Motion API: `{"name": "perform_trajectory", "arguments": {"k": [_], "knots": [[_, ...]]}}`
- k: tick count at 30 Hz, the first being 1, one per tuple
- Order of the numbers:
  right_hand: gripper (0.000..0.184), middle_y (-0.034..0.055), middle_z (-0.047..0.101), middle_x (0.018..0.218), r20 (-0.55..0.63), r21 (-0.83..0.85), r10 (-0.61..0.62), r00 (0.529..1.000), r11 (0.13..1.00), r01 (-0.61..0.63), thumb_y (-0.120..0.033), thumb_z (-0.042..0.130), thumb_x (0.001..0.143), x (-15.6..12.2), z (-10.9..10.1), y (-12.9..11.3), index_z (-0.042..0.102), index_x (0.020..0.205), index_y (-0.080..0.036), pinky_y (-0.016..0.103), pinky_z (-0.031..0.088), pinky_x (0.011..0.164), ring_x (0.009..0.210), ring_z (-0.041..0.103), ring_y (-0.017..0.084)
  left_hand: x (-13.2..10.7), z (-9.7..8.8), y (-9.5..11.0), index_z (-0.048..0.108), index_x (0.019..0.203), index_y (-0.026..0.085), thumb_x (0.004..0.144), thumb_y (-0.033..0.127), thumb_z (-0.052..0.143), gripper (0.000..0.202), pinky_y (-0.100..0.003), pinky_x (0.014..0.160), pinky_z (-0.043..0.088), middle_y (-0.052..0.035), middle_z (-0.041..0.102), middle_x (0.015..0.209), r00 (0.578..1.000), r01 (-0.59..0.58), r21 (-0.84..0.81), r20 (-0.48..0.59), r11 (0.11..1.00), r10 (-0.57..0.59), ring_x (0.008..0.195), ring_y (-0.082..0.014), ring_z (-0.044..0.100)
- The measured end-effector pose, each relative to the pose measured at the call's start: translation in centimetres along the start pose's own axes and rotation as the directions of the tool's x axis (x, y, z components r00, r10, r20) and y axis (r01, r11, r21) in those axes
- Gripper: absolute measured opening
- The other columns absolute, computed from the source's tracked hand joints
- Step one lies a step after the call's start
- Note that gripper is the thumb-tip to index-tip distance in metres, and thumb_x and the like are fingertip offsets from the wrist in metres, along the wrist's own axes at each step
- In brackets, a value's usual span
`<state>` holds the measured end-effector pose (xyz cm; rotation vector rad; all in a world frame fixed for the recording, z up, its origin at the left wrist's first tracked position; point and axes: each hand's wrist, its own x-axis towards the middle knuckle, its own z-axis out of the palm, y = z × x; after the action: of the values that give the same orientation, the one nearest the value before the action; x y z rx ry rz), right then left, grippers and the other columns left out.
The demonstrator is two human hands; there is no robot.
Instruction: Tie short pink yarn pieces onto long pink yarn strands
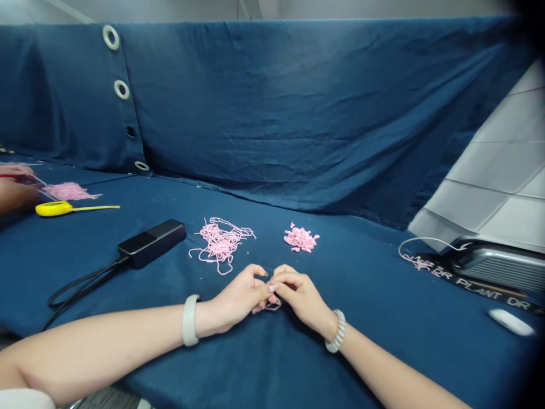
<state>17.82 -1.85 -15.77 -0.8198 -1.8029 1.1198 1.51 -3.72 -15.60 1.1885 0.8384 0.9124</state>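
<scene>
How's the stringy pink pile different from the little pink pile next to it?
The stringy pile is a tangle of long, loopy strands, but the little pile is a heap of short bits. The stringy pile sprawls wider, while the little pile sits more bunched together. Both are pink and lie on the blue cloth.

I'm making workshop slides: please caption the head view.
Left hand and right hand pinch a pink strand, near a yarn tangle and a pile of pink bits on blue cloth.
</scene>
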Motion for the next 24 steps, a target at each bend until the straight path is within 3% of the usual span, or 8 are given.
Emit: {"name": "perform_trajectory", "arguments": {"k": [6, 10, 15, 19, 24], "knots": [[0.025, 0.0021, 0.053, 0.074, -0.107, -0.196, -0.074, 0.992, 0.979, 0.052, -0.027, 0.050, 0.087, -0.15, 0.30, 0.06, 0.059, 0.067, -0.016, 0.026, 0.040, 0.068, 0.070, 0.051, 0.013, 0.42, -0.02, 0.33, 0.048, 0.087, 0.013, 0.075, 0.042, 0.063, 0.035, -0.021, 0.044, 0.026, -0.0019, 0.063, 0.067, 0.996, 0.089, 0.041, -0.030, 0.995, -0.087, 0.043, -0.0032, 0.040], [0.025, 0.0022, 0.054, 0.073, -0.127, -0.280, -0.116, 0.985, 0.957, 0.076, -0.025, 0.048, 0.088, -0.21, 0.48, -0.03, 0.056, 0.065, -0.017, 0.025, 0.040, 0.067, 0.070, 0.051, 0.013, 0.39, 0.05, 0.67, 0.047, 0.073, 0.014, 0.074, 0.040, 0.063, 0.031, -0.021, 0.044, 0.026, -0.0020, 0.063, 0.064, 0.996, 0.092, 0.077, -0.018, 0.993, -0.091, 0.042, -0.0029, 0.039], [0.027, 0.0017, 0.052, 0.071, -0.140, -0.325, -0.132, 0.981, 0.942, 0.080, -0.026, 0.047, 0.089, -0.09, 0.67, -0.29, 0.052, 0.064, -0.018, 0.026, 0.039, 0.065, 0.068, 0.050, 0.014, 0.29, -0.02, 0.70, 0.048, 0.068, 0.014, 0.073, 0.043, 0.063, 0.033, -0.021, 0.045, 0.026, -0.0033, 0.063, 0.064, 0.994, 0.105, 0.092, 0.011, 0.990, -0.106, 0.047, -0.0054, 0.043], [0.031, 0.0009, 0.050, 0.068, -0.198, -0.297, -0.088, 0.976, 0.955, 0.026, -0.034, 0.044, 0.090, 0.10, 0.36, 0.11, 0.047, 0.064, -0.018, 0.027, 0.038, 0.063, 0.065, 0.048, 0.014, 0.24, -0.07, 0.65, 0.047, 0.069, 0.015, 0.076, 0.040, 0.060, 0.029, -0.020, 0.045, 0.026, -0.0034, 0.063, 0.063, 0.995, 0.088, 0.102, 0.034, 0.991, -0.092, 0.047, -0.0055, 0.041], [0.033, 0.0012, 0.052, 0.069, -0.210, -0.064, 0.031, 0.977, 0.997, -0.046, -0.044, 0.040, 0.090, 0.11, -0.11, 0.48, 0.055, 0.078, -0.018, 0.028, 0.041, 0.066, 0.066, 0.050, 0.015, 0.12, 0.04, 0.80, 0.048, 0.074, 0.015, 0.077, 0.033, 0.056, 0.021, -0.020, 0.044, 0.024, -0.0016, 0.061, 0.062, 0.997, 0.075, 0.071, 0.027, 0.995, -0.077, 0.045, -0.0049, 0.040]]}}
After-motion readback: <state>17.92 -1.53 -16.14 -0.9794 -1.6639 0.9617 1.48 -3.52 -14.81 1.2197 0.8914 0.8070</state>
